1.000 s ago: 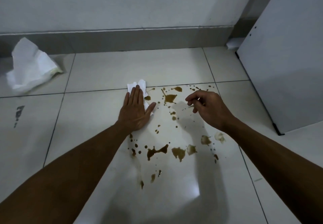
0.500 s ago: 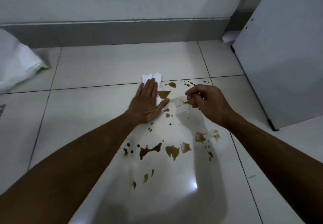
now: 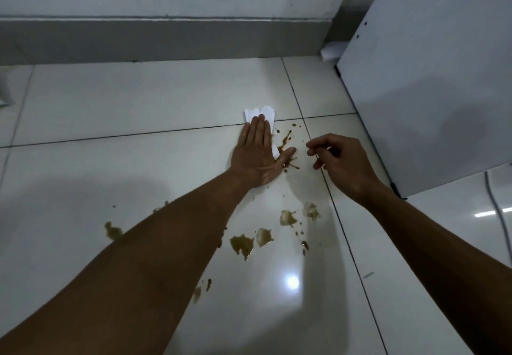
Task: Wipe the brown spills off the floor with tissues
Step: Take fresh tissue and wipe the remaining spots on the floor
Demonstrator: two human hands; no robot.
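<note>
My left hand (image 3: 256, 151) lies flat, fingers straight, pressing a white tissue (image 3: 266, 114) onto the pale floor tiles. The tissue sticks out past my fingertips and beside my thumb, the rest hidden under the palm. Brown spills (image 3: 285, 142) streak the tile just right of the tissue, by my thumb. More brown blotches (image 3: 242, 244) lie nearer me, some hidden by my left forearm. My right hand (image 3: 338, 162) hovers to the right of the spills, fingers loosely curled, holding nothing that I can see.
A white cabinet panel (image 3: 432, 83) stands close on the right. A grey skirting board (image 3: 166, 40) runs along the wall behind. A white cable (image 3: 498, 216) lies on the floor at the far right. A small white object (image 3: 332, 51) sits in the corner.
My left hand slid the tissue to the right across the tile, over the upper spots, smearing them. The view shifted, and the crumpled white bag at left dropped out of sight.
</note>
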